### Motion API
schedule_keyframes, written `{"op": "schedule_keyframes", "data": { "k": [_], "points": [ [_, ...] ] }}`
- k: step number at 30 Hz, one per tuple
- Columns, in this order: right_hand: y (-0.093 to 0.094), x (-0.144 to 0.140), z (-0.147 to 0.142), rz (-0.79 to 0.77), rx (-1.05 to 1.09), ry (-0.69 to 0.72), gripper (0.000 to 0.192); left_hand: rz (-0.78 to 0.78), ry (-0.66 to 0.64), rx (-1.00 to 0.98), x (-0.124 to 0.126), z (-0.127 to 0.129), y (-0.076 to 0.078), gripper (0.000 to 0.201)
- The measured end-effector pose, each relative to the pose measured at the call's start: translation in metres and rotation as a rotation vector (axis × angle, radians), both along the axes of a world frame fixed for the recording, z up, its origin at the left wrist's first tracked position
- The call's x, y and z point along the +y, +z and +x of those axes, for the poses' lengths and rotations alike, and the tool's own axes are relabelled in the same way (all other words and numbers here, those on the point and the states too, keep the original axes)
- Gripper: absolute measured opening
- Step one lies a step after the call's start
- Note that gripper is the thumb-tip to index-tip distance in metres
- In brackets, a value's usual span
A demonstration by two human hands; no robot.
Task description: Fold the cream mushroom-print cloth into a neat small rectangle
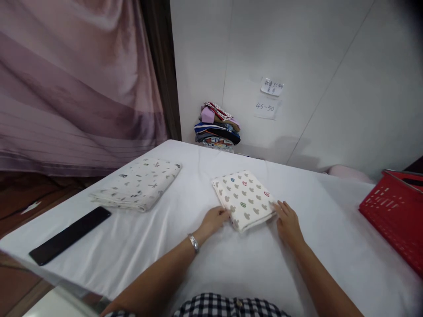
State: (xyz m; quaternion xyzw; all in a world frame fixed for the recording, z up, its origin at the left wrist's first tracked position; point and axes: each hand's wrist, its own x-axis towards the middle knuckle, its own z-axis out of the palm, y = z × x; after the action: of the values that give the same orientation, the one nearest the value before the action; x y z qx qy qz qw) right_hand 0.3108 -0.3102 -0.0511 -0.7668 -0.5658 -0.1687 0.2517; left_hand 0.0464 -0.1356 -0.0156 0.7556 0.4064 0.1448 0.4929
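A folded white cloth [246, 198] printed with grey mushrooms, a few of them red, blue or green, lies turned at an angle on the white-covered table [194, 259]. My left hand [214, 221], with a silver bracelet at the wrist, pinches the cloth's left edge near its front corner. At the cloth's right corner, my right hand [288, 223] has its fingers closed on the edge; part of its grip is hidden. Farther left rests a second folded white cloth [140, 182] with small grey and dark prints, apart from both hands.
A long black flat object [71, 235] lies near the table's left edge. On the right stands a red plastic basket [395, 220]. Behind the table, a pile of folded fabrics [217, 127] is against the wall, near paper notes [267, 108]. A pink curtain [76, 88] hangs at left.
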Motion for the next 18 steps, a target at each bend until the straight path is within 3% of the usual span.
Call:
{"op": "schedule_keyframes", "data": {
  "k": [2, 4, 7, 10, 15, 18],
  "points": [
    [0.006, -0.003, -0.022, 0.053, 0.027, 0.106, 0.046, 0.247, 0.127, 0.054, 0.029, -0.004, 0.004, 0.029],
    [0.015, -0.002, -0.049, 0.077, 0.050, 0.188, 0.042, 0.360, 0.210, 0.073, 0.059, -0.003, 0.006, 0.031],
    [0.029, 0.008, -0.084, -0.005, 0.027, 0.294, 0.043, 0.416, 0.218, 0.079, 0.092, 0.010, 0.005, 0.048],
    [0.034, 0.020, -0.104, -0.136, -0.019, 0.372, 0.052, 0.445, 0.172, 0.085, 0.109, 0.026, 0.000, 0.056],
    [0.021, 0.031, -0.116, -0.198, -0.056, 0.358, 0.060, 0.469, 0.099, 0.087, 0.127, 0.042, -0.007, 0.057],
    [0.013, 0.037, -0.117, -0.160, -0.059, 0.329, 0.055, 0.493, 0.075, 0.089, 0.135, 0.045, -0.002, 0.048]
  ]
}}
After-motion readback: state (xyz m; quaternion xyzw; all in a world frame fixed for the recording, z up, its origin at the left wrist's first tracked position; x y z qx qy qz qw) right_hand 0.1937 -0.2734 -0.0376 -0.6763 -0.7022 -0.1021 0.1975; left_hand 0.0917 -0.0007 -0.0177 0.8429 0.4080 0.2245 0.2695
